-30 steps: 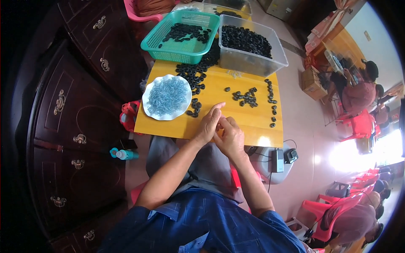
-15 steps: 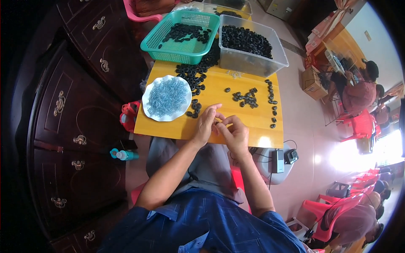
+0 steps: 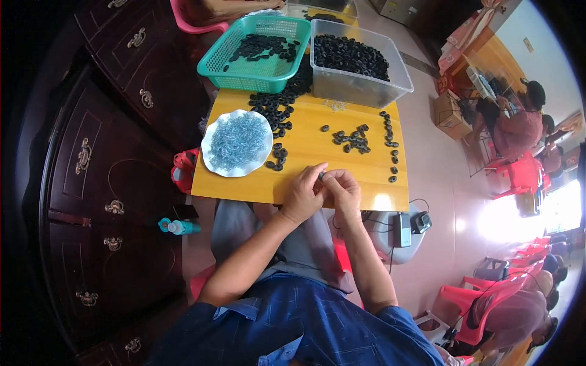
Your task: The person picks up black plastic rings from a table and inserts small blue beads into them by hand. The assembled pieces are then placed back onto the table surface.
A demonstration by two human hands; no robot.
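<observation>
Close to the table's front edge, my left hand (image 3: 302,194) and my right hand (image 3: 343,190) meet, fingertips pinched together on a small black ring-shaped part (image 3: 321,175). Most of that part is hidden by the fingers. Just beyond them lies a small group of similar black parts (image 3: 352,139), with a column of more (image 3: 394,161) along the right edge. Left of my hands stands a white scalloped plate (image 3: 213,163) heaped with tiny pale-blue clear pieces (image 3: 238,141). Beside it, loose black parts (image 3: 274,110) spread toward the back.
A green basket (image 3: 235,83) and a clear plastic bin (image 3: 360,91), both holding black parts, stand at the back. A few small clear pieces (image 3: 334,105) lie before the bin. A dark cabinet (image 3: 116,165) is at left. Several people sit at other tables.
My hands have come closer together and closed, the left one's fingers curling in from a straighter pose. A dark part now shows between the fingertips. The view has shifted slightly.
</observation>
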